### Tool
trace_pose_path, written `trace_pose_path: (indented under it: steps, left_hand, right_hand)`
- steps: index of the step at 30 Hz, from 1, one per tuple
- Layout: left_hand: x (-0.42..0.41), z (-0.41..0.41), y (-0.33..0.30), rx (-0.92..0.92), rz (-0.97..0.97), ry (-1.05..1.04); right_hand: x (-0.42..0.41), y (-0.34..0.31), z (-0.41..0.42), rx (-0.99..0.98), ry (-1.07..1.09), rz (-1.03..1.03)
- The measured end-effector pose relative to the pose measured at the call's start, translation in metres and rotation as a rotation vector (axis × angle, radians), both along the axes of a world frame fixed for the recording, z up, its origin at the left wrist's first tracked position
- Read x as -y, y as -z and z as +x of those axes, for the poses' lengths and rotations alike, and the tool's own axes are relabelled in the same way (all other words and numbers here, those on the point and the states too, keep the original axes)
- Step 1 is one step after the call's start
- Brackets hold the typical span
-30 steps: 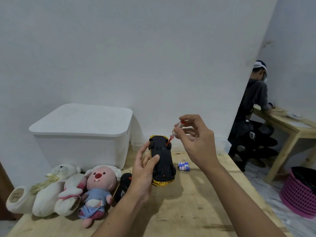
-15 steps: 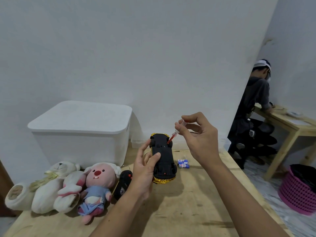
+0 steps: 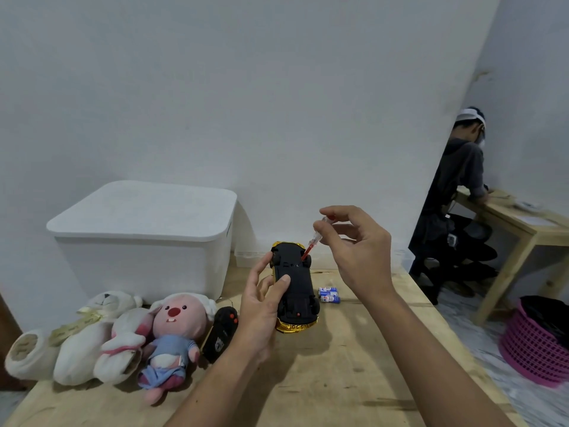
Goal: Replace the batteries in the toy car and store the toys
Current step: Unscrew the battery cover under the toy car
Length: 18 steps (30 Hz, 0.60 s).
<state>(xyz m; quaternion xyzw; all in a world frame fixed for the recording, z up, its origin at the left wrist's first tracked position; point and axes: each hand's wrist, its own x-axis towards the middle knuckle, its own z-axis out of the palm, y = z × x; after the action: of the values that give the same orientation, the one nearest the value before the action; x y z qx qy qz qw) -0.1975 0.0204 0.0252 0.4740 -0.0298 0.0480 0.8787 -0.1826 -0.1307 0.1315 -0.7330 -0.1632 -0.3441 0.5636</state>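
Observation:
A gold toy car is held upside down above the wooden table, its black underside facing me. My left hand grips it from the left side, thumb on the underside. My right hand pinches a small screwdriver with a clear handle and red shaft, its tip pressed on the far end of the underside. Blue and white batteries lie on the table just right of the car. A black remote control lies left of my left hand.
A white lidded storage box stands at the back left. Plush toys lie in front of it: a pink-faced one and white ones. Another person leans on a second wooden table at right. A pink basket sits on the floor.
The view has shifted slightly. My right hand's fingers have turned on the screwdriver handle while its tip stays on the car's underside. My left hand keeps its hold on the car.

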Motion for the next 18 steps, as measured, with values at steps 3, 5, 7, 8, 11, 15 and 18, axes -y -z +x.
trace_pose_path:
  steps: [3, 5, 7, 8, 11, 15, 18]
  left_hand:
    - [-0.0011, -0.0007, -0.0008, -0.002, -0.005, -0.006]
    - [-0.0022, -0.0008, -0.0014, -0.003, -0.004, -0.01]
    - [-0.0021, -0.0014, -0.0022, -0.006, -0.007, -0.011]
    - [-0.0016, -0.002, -0.0025, -0.008, -0.01, -0.012]
    - [-0.0001, -0.0036, -0.0028, -0.01, -0.02, -0.014]
    - [0.0015, -0.0047, -0.0037, -0.004, -0.018, -0.009]
    - [0.0016, -0.0046, -0.0042, -0.005, -0.024, -0.009]
  right_hand:
    - [0.0006, 0.0001, 0.0004, -0.017, -0.028, 0.005]
    - [0.0015, -0.0001, -0.0001, -0.014, -0.032, -0.017]
    - [0.0018, -0.0005, -0.0009, -0.003, 0.0, -0.065]
    - [0.0011, -0.0009, -0.0015, 0.002, 0.017, -0.075]
    - [-0.0041, -0.0025, -0.0035, 0.045, 0.041, -0.062]
    - [-0.0065, -0.0019, -0.0021, 0.067, 0.041, -0.029]
    - [-0.0046, -0.0021, -0.0022, 0.037, 0.031, -0.006]
